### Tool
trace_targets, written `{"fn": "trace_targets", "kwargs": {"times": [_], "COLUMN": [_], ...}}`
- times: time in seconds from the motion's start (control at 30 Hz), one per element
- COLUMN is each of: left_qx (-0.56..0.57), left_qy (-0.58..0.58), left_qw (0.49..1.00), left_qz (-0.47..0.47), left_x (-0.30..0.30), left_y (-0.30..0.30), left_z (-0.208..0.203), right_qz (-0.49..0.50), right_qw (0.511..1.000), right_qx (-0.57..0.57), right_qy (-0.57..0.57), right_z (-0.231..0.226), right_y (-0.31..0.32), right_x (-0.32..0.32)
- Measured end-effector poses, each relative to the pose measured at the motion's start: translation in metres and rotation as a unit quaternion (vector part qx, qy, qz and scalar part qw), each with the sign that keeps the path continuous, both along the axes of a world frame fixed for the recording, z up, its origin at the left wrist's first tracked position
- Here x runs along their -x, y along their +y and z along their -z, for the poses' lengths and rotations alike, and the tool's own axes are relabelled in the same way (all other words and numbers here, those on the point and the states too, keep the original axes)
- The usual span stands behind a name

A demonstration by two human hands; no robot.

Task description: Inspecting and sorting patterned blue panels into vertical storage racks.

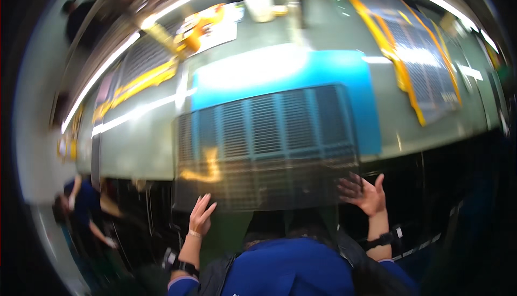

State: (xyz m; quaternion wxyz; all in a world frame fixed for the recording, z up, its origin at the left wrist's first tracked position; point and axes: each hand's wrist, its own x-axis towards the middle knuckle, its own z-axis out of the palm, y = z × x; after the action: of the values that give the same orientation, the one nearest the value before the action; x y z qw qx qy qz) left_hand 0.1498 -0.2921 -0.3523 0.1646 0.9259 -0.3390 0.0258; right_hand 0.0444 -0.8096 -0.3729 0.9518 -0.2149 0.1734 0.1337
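A see-through dark sheet (258, 129) printed with columns of fine bars lies partly over a bright blue mat (366, 102). Its near part sticks out past the table's front edge, towards my body. By its near left corner is my left hand (200, 218), fingers stretched out; I cannot tell whether they touch the edge. My right hand (369, 196) is at the near right corner with palm up and fingers spread. Those fingertips show darkened through the sheet, so they are beneath it, and the thumb stands apart outside. Neither hand is closed round the sheet.
More see-through sheets with yellow edging lie on the greenish table (312, 24): a yellow-edged sheet (417, 54) at right, another at left. At the back stand a white container (258, 2) and orange items (196, 29). A person (86, 204) bends at the far left.
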Motion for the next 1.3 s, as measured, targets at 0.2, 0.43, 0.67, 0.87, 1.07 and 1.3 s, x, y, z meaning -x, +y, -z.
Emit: {"fn": "trace_targets", "kwargs": {"times": [0.2,0.43,0.67,0.87,1.07,1.3], "left_qx": [0.071,0.347,0.378,0.457,0.291,0.134], "left_qy": [-0.025,0.541,0.561,0.361,0.408,0.249], "left_qw": [0.963,0.695,0.729,0.795,0.86,0.959], "left_qz": [-0.258,-0.324,-0.105,-0.169,-0.092,0.002], "left_x": [-0.004,-0.035,-0.127,-0.19,-0.197,-0.179], "left_y": [0.044,0.104,0.103,0.065,0.071,0.067], "left_z": [-0.011,0.034,-0.021,-0.042,-0.014,0.003], "right_qz": [-0.109,-0.109,-0.029,0.052,0.059,0.132], "right_qw": [0.88,0.804,0.605,0.726,0.7,0.687], "right_qx": [0.423,0.565,0.788,0.681,0.693,0.706], "right_qy": [0.185,0.149,-0.112,0.088,0.163,0.114], "right_z": [-0.028,-0.029,0.041,-0.046,-0.067,-0.02], "right_y": [0.017,-0.037,-0.159,-0.06,-0.073,-0.094], "right_x": [-0.031,-0.031,-0.038,-0.123,-0.108,-0.087]}}
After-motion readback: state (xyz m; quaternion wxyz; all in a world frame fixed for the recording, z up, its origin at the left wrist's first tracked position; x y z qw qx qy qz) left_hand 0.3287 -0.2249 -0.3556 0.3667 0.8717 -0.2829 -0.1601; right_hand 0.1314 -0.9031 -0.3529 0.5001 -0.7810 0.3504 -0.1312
